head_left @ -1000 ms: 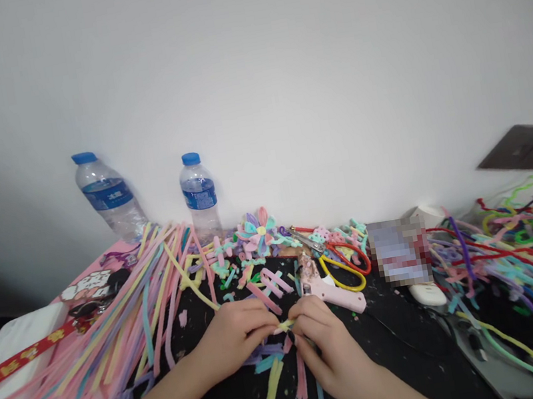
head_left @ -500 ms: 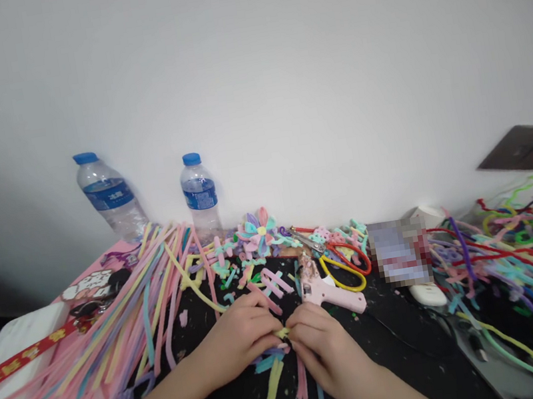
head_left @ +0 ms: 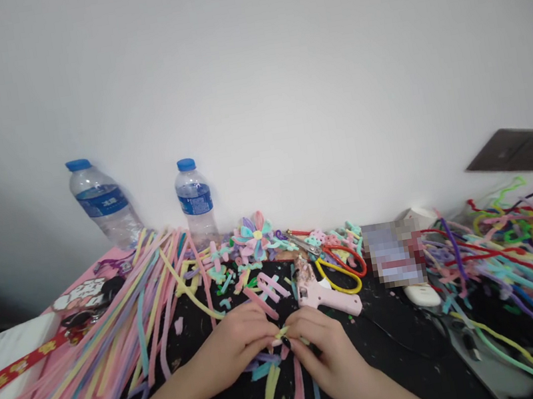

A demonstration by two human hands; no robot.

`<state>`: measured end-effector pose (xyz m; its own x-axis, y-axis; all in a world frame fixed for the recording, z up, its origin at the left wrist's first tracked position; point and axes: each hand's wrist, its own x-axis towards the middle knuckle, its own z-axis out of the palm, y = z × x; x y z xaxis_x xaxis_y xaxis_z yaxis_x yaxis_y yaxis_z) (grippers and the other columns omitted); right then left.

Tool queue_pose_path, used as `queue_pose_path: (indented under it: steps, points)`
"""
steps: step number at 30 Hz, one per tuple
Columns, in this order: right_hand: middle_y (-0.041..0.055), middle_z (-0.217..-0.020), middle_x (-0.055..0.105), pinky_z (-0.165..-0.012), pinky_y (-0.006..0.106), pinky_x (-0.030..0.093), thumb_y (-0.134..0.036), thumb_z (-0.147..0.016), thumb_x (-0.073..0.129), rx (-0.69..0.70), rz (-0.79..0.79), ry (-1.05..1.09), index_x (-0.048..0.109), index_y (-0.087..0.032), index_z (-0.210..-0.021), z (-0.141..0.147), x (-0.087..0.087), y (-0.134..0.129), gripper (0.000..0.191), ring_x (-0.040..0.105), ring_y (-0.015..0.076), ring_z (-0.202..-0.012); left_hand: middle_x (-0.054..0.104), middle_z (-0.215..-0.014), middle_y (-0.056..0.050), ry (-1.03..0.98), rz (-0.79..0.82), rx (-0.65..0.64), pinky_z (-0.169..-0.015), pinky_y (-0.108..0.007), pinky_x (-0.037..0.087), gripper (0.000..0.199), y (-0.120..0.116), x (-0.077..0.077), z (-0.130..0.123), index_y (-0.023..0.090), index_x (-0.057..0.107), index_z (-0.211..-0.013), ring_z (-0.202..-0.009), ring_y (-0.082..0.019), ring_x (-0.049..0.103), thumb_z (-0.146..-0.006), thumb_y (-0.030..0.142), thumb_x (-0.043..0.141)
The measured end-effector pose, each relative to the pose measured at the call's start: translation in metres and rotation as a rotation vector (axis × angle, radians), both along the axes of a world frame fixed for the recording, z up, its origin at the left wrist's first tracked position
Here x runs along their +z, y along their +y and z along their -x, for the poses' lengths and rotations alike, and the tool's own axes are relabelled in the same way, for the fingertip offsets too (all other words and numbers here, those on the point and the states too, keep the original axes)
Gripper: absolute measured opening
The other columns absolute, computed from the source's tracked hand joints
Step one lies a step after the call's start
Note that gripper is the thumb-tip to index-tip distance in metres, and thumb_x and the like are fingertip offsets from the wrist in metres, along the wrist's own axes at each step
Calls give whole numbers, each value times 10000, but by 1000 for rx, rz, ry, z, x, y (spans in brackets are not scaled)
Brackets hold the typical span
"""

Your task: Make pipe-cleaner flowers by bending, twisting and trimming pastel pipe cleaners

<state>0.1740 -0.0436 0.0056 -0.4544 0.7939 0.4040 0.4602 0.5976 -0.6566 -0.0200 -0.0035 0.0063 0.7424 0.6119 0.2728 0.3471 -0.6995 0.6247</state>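
Note:
My left hand (head_left: 243,332) and my right hand (head_left: 319,339) meet low in the middle of the view, fingertips pinched on a short yellow pipe cleaner (head_left: 282,333). Most of that piece is covered by my fingers. Just below them, cut pipe cleaner lengths lie on the black tabletop, among them a yellow strip (head_left: 271,391) and a pink strip (head_left: 297,383). Beyond my right hand rests a pale pink glue gun (head_left: 330,297). Scissors (head_left: 341,268) with red and yellow handles lie behind it. A multicoloured pipe cleaner flower (head_left: 256,233) sits farther back.
A bundle of long pastel pipe cleaners (head_left: 115,331) spreads across the left. Two water bottles, one leaning (head_left: 103,201) and one upright (head_left: 195,200), stand by the wall. Tangled bright pipe cleaners (head_left: 522,253) fill the right, near a white object (head_left: 422,296) and a black cable (head_left: 394,338).
The whole view has shifted slightly, moving the table things a little left. My fingers have turned slightly around the yellow pipe cleaner, both hands staying together.

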Motion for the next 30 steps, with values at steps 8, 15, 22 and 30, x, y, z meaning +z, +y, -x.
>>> queue_pose_path:
  steps: [8,15,22,30]
  points:
    - [71,-873,575,-739,297,438,-91,-859,379,5,39,49,538,-172,-873,-2,-3,1,179,537,175,-825,551,-649,21,-23,186,47,-630,-180,359,252,-1,-2,-1,152,598,-701,-638,-102,524,-891,172,434]
    - [54,-809,570,-698,271,432,-104,-839,432,-61,35,114,510,-173,-802,-2,-4,1,111,543,162,-772,579,-651,18,-54,280,102,-632,-172,361,250,-3,3,-6,140,619,-660,-637,-99,540,-864,187,483]
    - [46,-777,564,-666,258,420,-111,-858,415,-81,15,128,514,-170,-791,-3,-8,3,134,532,154,-741,571,-593,22,-82,344,135,-603,-179,358,262,2,0,-14,129,630,-616,-592,-99,525,-838,209,516]
    - [34,-755,601,-643,241,435,-134,-834,486,-225,-8,218,554,-171,-783,-5,-8,8,93,565,150,-698,613,-631,4,-204,346,186,-629,-194,379,250,7,2,-23,132,642,-669,-619,-116,546,-848,218,490]
